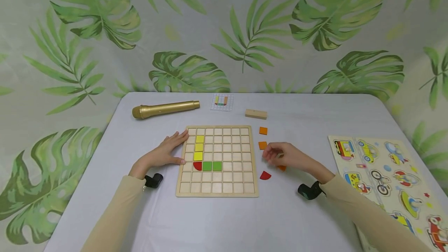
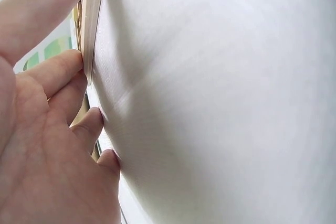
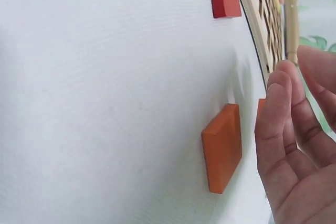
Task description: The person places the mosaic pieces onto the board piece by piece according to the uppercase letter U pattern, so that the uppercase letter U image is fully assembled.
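A wooden grid board [image 1: 241, 193] lies on the table. On it stand a column of yellow squares [image 1: 198, 147], a red quarter-round tile [image 1: 198, 165] and two green squares [image 1: 212, 165]. My left hand [image 1: 164, 153] rests along the board's left edge, thumb and fingertips touching the rim. To the right of the board, my right hand [image 1: 288, 156] hovers with bent fingers and nothing visible in them. Partly under it is an orange square [image 3: 223, 148]; two more orange squares [image 1: 263, 130] lie beyond. Nearer to me sits a second red quarter-round tile [image 1: 265, 175].
Behind the board are a gold microphone [image 1: 166, 109], a small pattern card [image 1: 222, 102] and a wooden block [image 1: 256, 114]. A vehicle puzzle board [image 1: 385, 166] takes up the right side, under my right forearm. A leaf-print cloth [image 1: 196, 18] hangs behind the table.
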### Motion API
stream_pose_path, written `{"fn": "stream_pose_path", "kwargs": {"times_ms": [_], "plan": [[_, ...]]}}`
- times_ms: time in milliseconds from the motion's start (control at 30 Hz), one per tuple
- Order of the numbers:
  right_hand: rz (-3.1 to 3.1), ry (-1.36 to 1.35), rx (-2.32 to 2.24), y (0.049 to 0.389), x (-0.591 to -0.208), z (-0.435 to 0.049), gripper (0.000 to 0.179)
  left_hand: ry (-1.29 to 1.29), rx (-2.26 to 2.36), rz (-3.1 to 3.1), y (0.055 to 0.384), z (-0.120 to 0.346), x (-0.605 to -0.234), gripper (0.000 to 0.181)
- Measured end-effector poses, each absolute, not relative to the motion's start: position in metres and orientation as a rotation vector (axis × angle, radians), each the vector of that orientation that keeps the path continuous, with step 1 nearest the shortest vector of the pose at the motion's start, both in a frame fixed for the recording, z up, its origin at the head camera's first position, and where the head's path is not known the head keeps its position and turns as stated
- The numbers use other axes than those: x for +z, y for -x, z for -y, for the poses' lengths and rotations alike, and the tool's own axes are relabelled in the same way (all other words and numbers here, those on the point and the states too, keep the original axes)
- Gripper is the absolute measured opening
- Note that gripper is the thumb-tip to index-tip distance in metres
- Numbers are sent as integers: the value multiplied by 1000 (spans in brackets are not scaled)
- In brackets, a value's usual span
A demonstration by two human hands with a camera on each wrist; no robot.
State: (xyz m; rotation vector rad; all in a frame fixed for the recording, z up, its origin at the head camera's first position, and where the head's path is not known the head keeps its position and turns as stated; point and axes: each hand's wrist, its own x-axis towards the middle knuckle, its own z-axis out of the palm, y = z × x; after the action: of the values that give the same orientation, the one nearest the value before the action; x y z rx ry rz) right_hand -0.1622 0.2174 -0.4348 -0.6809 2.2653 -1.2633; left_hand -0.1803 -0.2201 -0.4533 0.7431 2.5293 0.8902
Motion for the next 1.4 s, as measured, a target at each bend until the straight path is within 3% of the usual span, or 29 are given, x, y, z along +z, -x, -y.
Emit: {"fn": "stream_pose_path", "kwargs": {"times_ms": [900,1400], "plan": [[-2406,981,-973,139,-440,-202,31,-728,892,-2527,179,219,-452,95],[-2329,842,-1122,150,-427,-203,21,-734,890,-2526,181,221,-454,96]]}}
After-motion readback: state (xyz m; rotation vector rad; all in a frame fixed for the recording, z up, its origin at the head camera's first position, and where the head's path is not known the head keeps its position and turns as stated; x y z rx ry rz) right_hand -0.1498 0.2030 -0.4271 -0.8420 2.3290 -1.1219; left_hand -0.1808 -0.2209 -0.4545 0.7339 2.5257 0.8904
